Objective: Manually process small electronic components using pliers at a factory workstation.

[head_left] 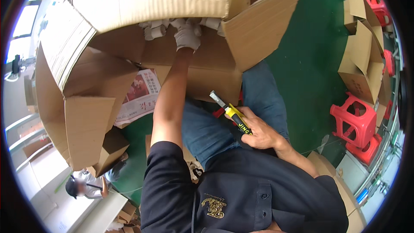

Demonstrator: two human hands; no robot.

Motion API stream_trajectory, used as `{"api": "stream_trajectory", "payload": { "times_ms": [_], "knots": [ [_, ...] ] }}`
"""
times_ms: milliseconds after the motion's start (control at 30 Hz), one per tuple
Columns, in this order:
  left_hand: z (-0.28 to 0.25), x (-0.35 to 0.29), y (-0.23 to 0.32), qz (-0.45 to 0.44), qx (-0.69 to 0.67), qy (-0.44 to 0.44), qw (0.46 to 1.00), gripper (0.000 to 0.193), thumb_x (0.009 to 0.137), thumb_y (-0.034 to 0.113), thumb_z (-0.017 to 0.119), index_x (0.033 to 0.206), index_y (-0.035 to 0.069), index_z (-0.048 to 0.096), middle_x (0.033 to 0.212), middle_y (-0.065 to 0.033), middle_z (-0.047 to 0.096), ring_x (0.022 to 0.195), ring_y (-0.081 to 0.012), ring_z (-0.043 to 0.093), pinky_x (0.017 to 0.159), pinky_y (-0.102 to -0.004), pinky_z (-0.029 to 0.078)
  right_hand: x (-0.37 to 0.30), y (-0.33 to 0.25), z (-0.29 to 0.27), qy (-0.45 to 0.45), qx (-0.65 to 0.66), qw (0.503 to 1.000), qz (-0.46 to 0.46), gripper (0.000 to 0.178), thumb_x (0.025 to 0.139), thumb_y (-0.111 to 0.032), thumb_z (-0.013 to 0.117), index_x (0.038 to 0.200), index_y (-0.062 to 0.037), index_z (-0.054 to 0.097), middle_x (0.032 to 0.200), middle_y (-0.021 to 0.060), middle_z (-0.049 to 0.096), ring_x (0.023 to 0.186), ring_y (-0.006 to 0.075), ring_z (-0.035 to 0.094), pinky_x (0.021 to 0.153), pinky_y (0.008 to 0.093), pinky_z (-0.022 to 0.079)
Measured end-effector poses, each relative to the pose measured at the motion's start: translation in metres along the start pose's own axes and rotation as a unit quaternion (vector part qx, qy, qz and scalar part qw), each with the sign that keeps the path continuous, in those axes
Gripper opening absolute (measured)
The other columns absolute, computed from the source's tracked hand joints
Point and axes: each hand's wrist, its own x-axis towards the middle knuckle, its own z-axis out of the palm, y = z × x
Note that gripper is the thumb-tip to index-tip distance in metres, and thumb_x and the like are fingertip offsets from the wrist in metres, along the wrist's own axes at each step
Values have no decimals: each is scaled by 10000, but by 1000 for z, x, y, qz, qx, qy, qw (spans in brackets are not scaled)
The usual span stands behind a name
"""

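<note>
A large cardboard box (207, 54) lies open in front of me, with several white roll-shaped pieces (154, 31) inside under its upper flap. My left hand (188, 38), in a white glove, reaches in among these pieces. The flap's edge and the pieces partly hide its fingertips, so whether it grips one cannot be seen. My bare right hand (258, 131) is closed around a yellow and black utility knife (236, 118). The knife's metal blade is out, pointing up and left toward the box, apart from it. Both hands are well away from each other.
A printed newspaper sheet (140, 97) hangs by the box's left side. Red plastic stools (354, 118) and open cardboard boxes (362, 64) stand at the right on the green floor (308, 69). Another person (88, 184) is at the lower left, beside a white table (97, 215).
</note>
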Motion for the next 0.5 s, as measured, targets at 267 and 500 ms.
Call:
{"api": "stream_trajectory", "payload": {
  "times_ms": [267,500],
  "knots": [
    [15,-22,41,-80,6,-32,996,644,688,466,767,1163,46,653,1195,-165,633,1081,-303,634,889,-396,536,-8,8,5,34,10,999,-6,674,714,-45,518,1383,-100,461,1349,210,404,1269,419,418,1080,443,355],
    [8,-105,-26,-198,-448,-111,865,451,778,433,712,1014,52,655,962,-159,690,885,-265,673,755,-425,552,-13,13,14,22,-16,998,-52,668,720,-62,525,1384,-85,459,1366,211,392,1244,415,446,1037,435,401]
  ]
}}
